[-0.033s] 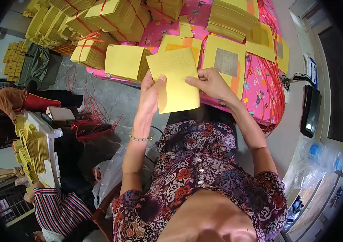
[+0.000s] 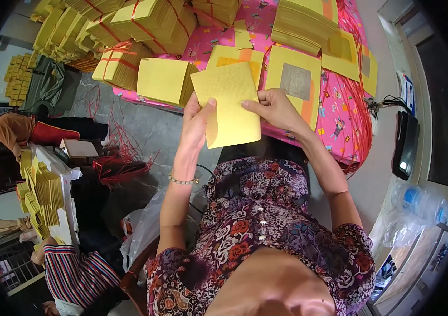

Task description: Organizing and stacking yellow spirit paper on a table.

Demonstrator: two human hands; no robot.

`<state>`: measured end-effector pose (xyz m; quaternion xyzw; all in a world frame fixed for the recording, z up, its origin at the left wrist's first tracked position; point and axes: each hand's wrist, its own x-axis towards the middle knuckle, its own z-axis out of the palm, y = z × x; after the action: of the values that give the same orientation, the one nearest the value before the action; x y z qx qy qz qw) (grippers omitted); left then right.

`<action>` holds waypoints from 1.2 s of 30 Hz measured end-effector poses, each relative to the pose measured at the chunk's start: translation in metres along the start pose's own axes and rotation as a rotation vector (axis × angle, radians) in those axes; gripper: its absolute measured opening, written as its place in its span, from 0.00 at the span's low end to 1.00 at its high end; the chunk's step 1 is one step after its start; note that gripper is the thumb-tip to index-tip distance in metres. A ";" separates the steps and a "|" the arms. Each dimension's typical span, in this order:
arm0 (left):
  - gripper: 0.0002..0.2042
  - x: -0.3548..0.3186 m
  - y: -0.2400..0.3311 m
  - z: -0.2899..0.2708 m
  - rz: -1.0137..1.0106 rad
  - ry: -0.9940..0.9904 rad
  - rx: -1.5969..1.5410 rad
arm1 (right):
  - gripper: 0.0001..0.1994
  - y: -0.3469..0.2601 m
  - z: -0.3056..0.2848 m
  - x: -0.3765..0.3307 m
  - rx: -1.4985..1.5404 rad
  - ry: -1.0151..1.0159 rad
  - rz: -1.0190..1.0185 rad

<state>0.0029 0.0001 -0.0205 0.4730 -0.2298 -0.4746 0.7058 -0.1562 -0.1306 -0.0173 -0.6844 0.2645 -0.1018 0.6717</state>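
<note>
A folded yellow paper sheet [image 2: 229,110] is held up between my two hands, tilted a little, in front of the table edge. My left hand [image 2: 198,117] is closed on its left edge, thumb on the front face. On the right edge my right hand [image 2: 275,109] pinches the paper, its thumb also lying across the front. My other fingers are mostly hidden behind the sheet. Just beyond it lie a stack of yellow paper [image 2: 163,80], a yellow sheet with an orange patch [image 2: 224,56] and a yellow sheet with a silver-grey square [image 2: 293,80].
A pink patterned cloth [image 2: 340,124] covers the table. Tied yellow paper bundles [image 2: 153,23] and another tall stack [image 2: 303,29] stand at the back. Red ties [image 2: 121,163] lie on the floor. At left, people work beside a table of yellow paper [image 2: 45,189].
</note>
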 end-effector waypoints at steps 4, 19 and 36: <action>0.17 -0.003 0.004 -0.004 0.051 0.042 0.026 | 0.16 0.007 0.008 0.005 0.049 0.000 -0.088; 0.16 -0.010 0.011 -0.021 0.214 0.172 0.032 | 0.15 0.001 0.020 -0.001 -0.036 -0.134 -0.029; 0.20 -0.050 -0.008 -0.022 0.122 0.125 0.124 | 0.12 0.000 0.029 0.028 0.095 0.028 -0.157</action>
<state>-0.0059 0.0538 -0.0308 0.5294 -0.2427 -0.3854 0.7158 -0.1183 -0.1196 -0.0261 -0.6691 0.2142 -0.1760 0.6896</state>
